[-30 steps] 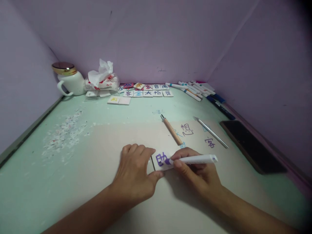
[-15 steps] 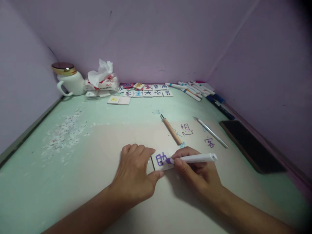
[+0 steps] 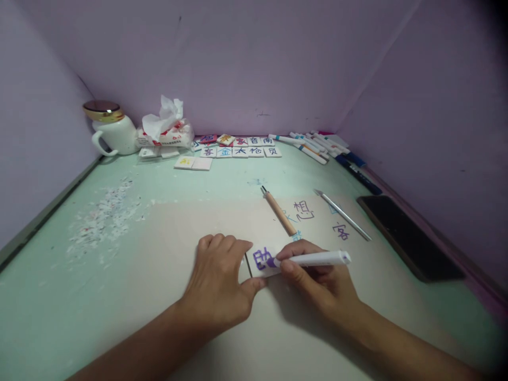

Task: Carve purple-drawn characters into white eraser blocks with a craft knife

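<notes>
White marker (image 3: 321,258) sits nib-down over the inked tile (image 3: 260,262), mid-desk; long axis runs basically sideways, purple nib aimed left, tail end off to the right; right hand (image 3: 323,283) has it pinched tight near the nib; left hand (image 3: 222,280) grips the tile's left end between thumb and forefinger; headcount nearby: one wood-handled gouge (image 3: 280,212), one craft knife (image 3: 345,216), one phone (image 3: 410,238); farther back, one mug (image 3: 119,136) plus five lettered tiles (image 3: 241,153) in the nearer row
</notes>
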### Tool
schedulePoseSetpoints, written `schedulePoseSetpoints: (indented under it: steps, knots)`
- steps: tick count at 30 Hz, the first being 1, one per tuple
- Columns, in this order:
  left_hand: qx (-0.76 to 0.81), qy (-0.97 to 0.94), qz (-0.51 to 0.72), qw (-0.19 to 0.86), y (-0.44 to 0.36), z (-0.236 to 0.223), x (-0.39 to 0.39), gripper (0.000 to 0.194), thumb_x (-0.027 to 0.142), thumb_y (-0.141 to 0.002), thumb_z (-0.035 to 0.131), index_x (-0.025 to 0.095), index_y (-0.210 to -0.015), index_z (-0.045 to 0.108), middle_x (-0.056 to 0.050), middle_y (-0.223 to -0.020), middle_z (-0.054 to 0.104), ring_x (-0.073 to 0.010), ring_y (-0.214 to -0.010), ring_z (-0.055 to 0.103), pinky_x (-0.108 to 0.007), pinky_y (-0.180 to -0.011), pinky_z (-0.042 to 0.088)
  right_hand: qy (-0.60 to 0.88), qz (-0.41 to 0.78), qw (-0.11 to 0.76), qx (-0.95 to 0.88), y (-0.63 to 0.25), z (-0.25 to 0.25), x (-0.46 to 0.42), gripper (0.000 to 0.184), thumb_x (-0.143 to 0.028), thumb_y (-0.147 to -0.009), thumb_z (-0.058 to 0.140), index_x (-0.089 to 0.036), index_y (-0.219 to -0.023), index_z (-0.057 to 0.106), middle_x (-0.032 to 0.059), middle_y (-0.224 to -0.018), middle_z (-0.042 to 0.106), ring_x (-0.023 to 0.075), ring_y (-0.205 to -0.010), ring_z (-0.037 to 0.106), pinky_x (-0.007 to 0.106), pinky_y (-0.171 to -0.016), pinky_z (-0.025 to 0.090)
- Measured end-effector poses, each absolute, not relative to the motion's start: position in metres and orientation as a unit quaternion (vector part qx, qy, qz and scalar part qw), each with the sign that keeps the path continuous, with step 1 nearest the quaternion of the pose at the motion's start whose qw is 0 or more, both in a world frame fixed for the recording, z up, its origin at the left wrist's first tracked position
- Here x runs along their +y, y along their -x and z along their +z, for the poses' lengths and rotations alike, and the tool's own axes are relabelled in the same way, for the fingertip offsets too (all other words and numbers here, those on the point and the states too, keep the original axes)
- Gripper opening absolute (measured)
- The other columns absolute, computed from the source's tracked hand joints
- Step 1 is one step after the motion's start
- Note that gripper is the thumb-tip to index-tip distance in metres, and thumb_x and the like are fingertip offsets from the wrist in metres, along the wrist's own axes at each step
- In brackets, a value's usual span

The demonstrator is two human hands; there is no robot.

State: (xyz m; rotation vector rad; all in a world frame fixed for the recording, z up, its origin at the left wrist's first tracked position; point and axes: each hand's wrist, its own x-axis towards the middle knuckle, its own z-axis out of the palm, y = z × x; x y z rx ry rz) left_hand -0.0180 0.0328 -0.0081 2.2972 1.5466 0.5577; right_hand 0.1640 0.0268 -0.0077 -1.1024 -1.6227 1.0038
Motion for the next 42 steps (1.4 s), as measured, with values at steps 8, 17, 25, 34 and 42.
schedulePoseSetpoints:
  steps: [8,17,25,34,42]
  knots:
    - [0.543,-0.802,0.192,0.160,0.0181,-0.0080,0.0329,0.035,0.030,-0.067,0.072,0.018,-0.098,0.059,-0.004,-0.086,0.060,-0.0255,-0.088,0.053,-0.045,-0.084,0.033,0.475,0.406,0.474,-0.621,-0.1665,-0.0111,0.0272,0.009,-0.027,-0.084,0.057,-0.020,-0.082,0.063,-0.0004,-0.063,0.058,0.0101,-0.052,0.050,0.020,-0.044,0.038]
    - [0.544,-0.802,0.192,0.157,0.0178,-0.0078,0.0326,0.035,0.030,-0.067,0.072,0.020,-0.096,0.057,-0.004,-0.087,0.060,-0.0254,-0.088,0.054,-0.045,-0.084,0.033,0.459,0.406,0.463,-0.641,-0.1615,-0.0096,0.0304,0.006,-0.024,-0.083,0.058,-0.020,-0.083,0.063,0.0018,-0.072,0.065,0.0126,-0.062,0.060,0.021,-0.053,0.048]
    - [0.542,-0.802,0.193,0.160,0.0179,-0.0082,0.0332,0.034,0.029,-0.068,0.071,0.019,-0.098,0.058,-0.005,-0.086,0.060,-0.0253,-0.088,0.053,-0.045,-0.084,0.034,0.482,0.401,0.456,-0.631,-0.1620,-0.0109,0.0309,0.007,-0.025,-0.082,0.060,-0.020,-0.083,0.064,0.0018,-0.073,0.066,0.0132,-0.063,0.061,0.022,-0.053,0.047]
    - [0.544,-0.801,0.188,0.168,0.0182,-0.0074,0.0333,0.034,0.030,-0.068,0.071,0.019,-0.098,0.058,-0.004,-0.086,0.059,-0.0250,-0.088,0.052,-0.045,-0.085,0.033,0.483,0.446,0.465,-0.593,-0.1651,-0.0147,0.0282,0.012,-0.031,-0.084,0.058,-0.020,-0.083,0.062,-0.0019,-0.057,0.056,0.0104,-0.048,0.050,0.021,-0.042,0.037]
    - [0.544,-0.800,0.189,0.168,0.0181,-0.0074,0.0325,0.035,0.030,-0.069,0.070,0.017,-0.099,0.059,-0.005,-0.086,0.059,-0.0253,-0.088,0.052,-0.045,-0.085,0.032,0.473,0.410,0.455,-0.633,-0.1623,-0.0105,0.0310,0.006,-0.025,-0.082,0.060,-0.020,-0.082,0.064,0.0010,-0.071,0.063,0.0117,-0.061,0.057,0.021,-0.051,0.043]
